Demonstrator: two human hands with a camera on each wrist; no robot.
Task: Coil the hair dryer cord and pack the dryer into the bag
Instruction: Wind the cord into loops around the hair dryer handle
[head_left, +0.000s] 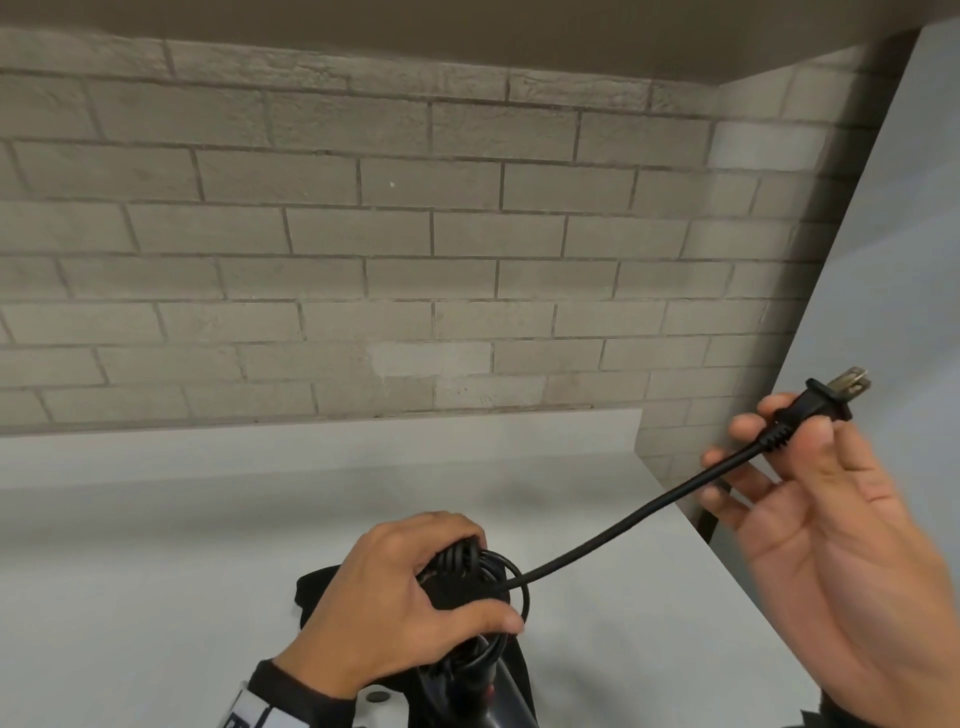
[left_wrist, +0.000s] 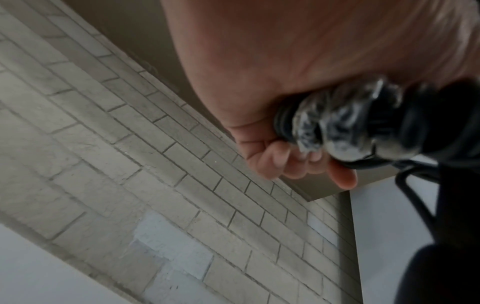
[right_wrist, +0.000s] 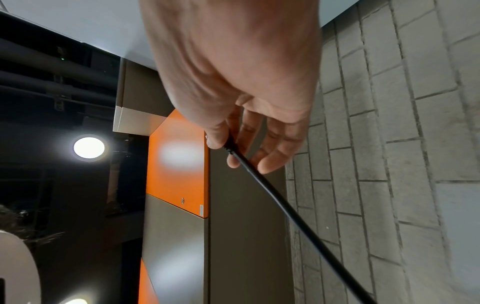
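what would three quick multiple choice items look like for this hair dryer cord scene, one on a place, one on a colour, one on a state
1. Where is the plug?
A. lying on the white counter
B. in the right hand, raised at the right
C. stuck in a wall socket

2. What colour is the cord?
A. black
B. white
C. orange

3. What state is the cord in?
A. fully coiled
B. mostly wound, a last length running free to the plug
C. lying wholly unwound

Answers:
1 B: the right hand pinches the plug in the air, prongs bare.
2 A: the cord is black from coil to plug.
3 B: the left hand grips the wound loops on the hair dryer, while one straight stretch still leads up to the plug.
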